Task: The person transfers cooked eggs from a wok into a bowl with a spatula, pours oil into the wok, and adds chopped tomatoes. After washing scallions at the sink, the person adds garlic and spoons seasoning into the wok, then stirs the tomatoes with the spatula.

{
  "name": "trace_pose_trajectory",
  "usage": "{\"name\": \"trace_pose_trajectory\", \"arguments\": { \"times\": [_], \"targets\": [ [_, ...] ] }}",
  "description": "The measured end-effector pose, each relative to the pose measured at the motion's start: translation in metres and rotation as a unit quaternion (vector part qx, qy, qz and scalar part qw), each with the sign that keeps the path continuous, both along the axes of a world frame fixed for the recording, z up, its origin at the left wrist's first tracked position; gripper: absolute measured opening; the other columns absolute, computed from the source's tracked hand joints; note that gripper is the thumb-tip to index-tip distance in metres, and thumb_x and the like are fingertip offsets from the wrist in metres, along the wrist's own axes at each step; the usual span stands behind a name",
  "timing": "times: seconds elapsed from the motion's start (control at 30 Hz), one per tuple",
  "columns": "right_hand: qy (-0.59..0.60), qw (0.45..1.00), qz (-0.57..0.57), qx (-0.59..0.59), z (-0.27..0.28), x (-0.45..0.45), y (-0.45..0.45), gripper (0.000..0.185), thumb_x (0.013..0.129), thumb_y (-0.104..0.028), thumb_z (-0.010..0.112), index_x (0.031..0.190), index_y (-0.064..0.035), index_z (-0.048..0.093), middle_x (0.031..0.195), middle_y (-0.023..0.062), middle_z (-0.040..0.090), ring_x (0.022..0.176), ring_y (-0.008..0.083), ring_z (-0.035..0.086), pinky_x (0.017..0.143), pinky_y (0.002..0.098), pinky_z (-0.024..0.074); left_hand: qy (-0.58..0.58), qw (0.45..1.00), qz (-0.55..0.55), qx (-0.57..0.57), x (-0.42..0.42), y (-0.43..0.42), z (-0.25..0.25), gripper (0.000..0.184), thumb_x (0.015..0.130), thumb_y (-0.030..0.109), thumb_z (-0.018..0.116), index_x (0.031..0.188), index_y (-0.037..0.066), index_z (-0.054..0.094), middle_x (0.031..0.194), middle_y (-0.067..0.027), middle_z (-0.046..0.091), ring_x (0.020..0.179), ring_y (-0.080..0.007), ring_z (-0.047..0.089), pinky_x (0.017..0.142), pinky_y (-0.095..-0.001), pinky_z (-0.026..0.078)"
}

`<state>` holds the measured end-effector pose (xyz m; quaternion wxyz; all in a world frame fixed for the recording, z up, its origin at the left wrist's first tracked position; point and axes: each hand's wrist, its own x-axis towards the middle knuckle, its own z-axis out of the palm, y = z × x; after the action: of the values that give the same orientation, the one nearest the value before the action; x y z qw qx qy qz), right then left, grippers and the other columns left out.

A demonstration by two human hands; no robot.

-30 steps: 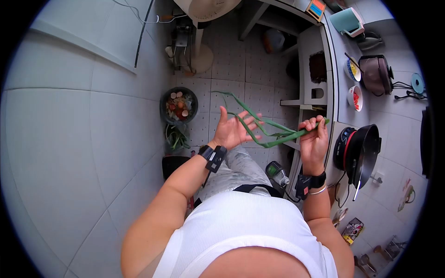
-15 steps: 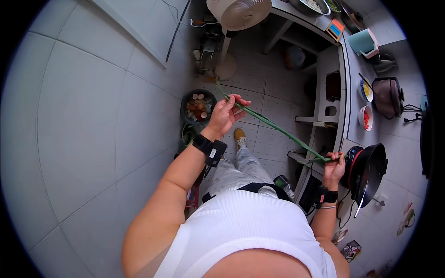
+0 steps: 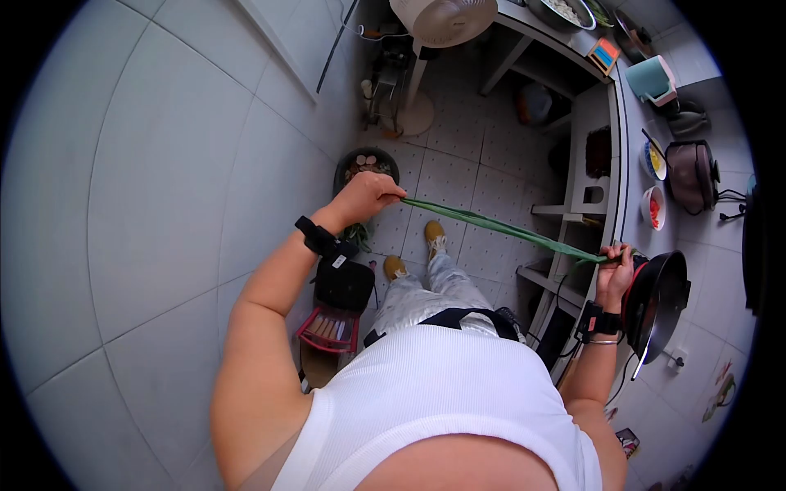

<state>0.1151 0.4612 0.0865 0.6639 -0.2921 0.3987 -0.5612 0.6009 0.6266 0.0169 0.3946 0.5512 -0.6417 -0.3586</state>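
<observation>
A long green scallion is stretched between my two hands, sloping down toward the right. My left hand pinches its left end, above the dark waste bin whose contents include eggshells. My right hand has its fingers closed around the other end, close to the black pan at the counter's edge. Part of the scallion's right end is hidden by those fingers.
On the right counter stand a bowl of red pieces, a bowl with yellow food, a brown cooker and a light-blue jug. A white fan stands ahead. A black-seated stool is by my left side.
My left hand has moved left and slightly down to the scallion's end, pulling it taut; its tip previously stuck out past my fingers. My right hand has shifted slightly right and up.
</observation>
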Motion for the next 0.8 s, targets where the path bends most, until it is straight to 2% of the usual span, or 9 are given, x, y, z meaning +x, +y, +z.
{"name": "trace_pose_trajectory", "arguments": {
  "times": [0.1, 0.2, 0.27, 0.37, 0.4, 0.5, 0.57, 0.77, 0.8],
  "targets": [
    [0.033, 0.999, 0.006, -0.004, 0.008, 0.016, 0.001, 0.016, 0.094, -0.018, 0.039, 0.086, -0.0056, 0.045, 0.067, 0.0032, 0.042, 0.061, 0.0141, 0.042, 0.069, 0.0304, 0.0431, -0.291, 0.945, -0.061, -0.133, -0.003, 0.01, -0.018, 0.011, 0.076, 0.003, 0.059, 0.085, -0.001, 0.065, 0.073, -0.0107, 0.062, 0.056, -0.0168, 0.057, 0.054, -0.0262, 0.046],
    [0.045, 0.999, -0.001, -0.003, 0.003, 0.027, 0.01, 0.016, 0.094, -0.019, 0.04, 0.086, -0.0065, 0.045, 0.066, 0.0025, 0.041, 0.059, 0.013, 0.041, 0.067, 0.03, 0.042, -0.065, 0.985, 0.158, 0.016, -0.024, 0.017, -0.042, 0.012, 0.078, 0.004, 0.057, 0.088, 0.0, 0.063, 0.07, -0.0081, 0.062, 0.054, -0.015, 0.056, 0.051, -0.0269, 0.046],
    [0.059, 0.998, -0.009, -0.005, -0.002, 0.047, 0.024, 0.017, 0.095, -0.019, 0.039, 0.084, -0.0072, 0.044, 0.065, 0.0021, 0.041, 0.058, 0.012, 0.04, 0.066, 0.0298, 0.041, 0.439, 0.775, 0.378, 0.254, -0.028, 0.017, -0.063, 0.01, 0.077, 0.005, 0.055, 0.078, 0.001, 0.064, 0.064, -0.0064, 0.061, 0.051, -0.0135, 0.054, 0.05, -0.0286, 0.046],
    [0.084, 0.995, -0.02, -0.045, -0.001, 0.081, 0.043, 0.018, 0.095, -0.02, 0.04, 0.083, -0.0077, 0.044, 0.065, 0.0017, 0.041, 0.058, 0.0117, 0.04, 0.065, 0.0296, 0.0409, 0.378, 0.761, 0.468, 0.243, -0.033, 0.01, -0.103, 0.013, 0.079, 0.009, 0.054, 0.077, 0.001, 0.064, 0.064, -0.0051, 0.06, 0.051, -0.0117, 0.053, 0.046, -0.0243, 0.043],
    [0.097, 0.993, -0.027, -0.054, 0.003, 0.092, 0.048, 0.018, 0.095, -0.02, 0.04, 0.082, -0.0081, 0.043, 0.065, 0.0016, 0.041, 0.058, 0.0113, 0.04, 0.065, 0.0287, 0.0406, 0.174, 0.859, 0.452, 0.167, -0.031, 0.008, -0.121, 0.017, 0.079, 0.005, 0.05, 0.069, -0.001, 0.062, 0.058, -0.0046, 0.056, 0.046, -0.0109, 0.049, 0.04, -0.0238, 0.038],
    [0.101, 0.991, -0.057, -0.063, 0.006, 0.117, 0.055, 0.018, 0.095, -0.02, 0.039, 0.081, -0.0082, 0.042, 0.064, 0.0014, 0.04, 0.057, 0.0112, 0.039, 0.065, 0.0282, 0.0403, 0.378, 0.744, 0.515, 0.195, -0.029, -0.005, -0.135, 0.018, 0.078, 0.004, 0.047, 0.068, -0.001, 0.061, 0.058, -0.0047, 0.055, 0.044, -0.0117, 0.046, 0.038, -0.0234, 0.035],
    [0.101, 0.981, -0.118, -0.112, 0.011, 0.11, 0.047, 0.017, 0.095, -0.019, 0.039, 0.082, -0.0081, 0.042, 0.065, 0.0007, 0.038, 0.058, 0.0108, 0.038, 0.064, 0.028, 0.039, 0.329, 0.681, 0.571, 0.318, 0.002, -0.008, -0.142, 0.019, 0.078, 0.003, 0.045, 0.066, 0.001, 0.061, 0.057, -0.0055, 0.054, 0.043, -0.0122, 0.046, 0.037, -0.0236, 0.034],
    [0.152, 0.98, -0.086, -0.099, 0.013, 0.087, 0.045, 0.017, 0.095, -0.018, 0.039, 0.083, -0.0071, 0.043, 0.067, 0.0019, 0.04, 0.059, 0.0107, 0.038, 0.065, 0.0276, 0.0399, 0.273, 0.732, 0.539, 0.315, 0.044, -0.013, -0.2, 0.021, 0.083, 0.012, 0.052, 0.067, 0.001, 0.06, 0.059, -0.006, 0.056, 0.048, -0.0115, 0.051, 0.041, -0.023, 0.041],
    [0.157, 0.979, -0.094, -0.09, 0.014, 0.086, 0.048, 0.017, 0.095, -0.018, 0.039, 0.083, -0.0072, 0.043, 0.067, 0.0019, 0.04, 0.059, 0.0107, 0.039, 0.065, 0.0277, 0.0401, 0.188, 0.766, 0.528, 0.314, 0.06, -0.012, -0.249, 0.019, 0.08, 0.015, 0.055, 0.072, 0.0, 0.063, 0.065, -0.0123, 0.06, 0.056, -0.0213, 0.056, 0.049, -0.0302, 0.045]
  ]
}}
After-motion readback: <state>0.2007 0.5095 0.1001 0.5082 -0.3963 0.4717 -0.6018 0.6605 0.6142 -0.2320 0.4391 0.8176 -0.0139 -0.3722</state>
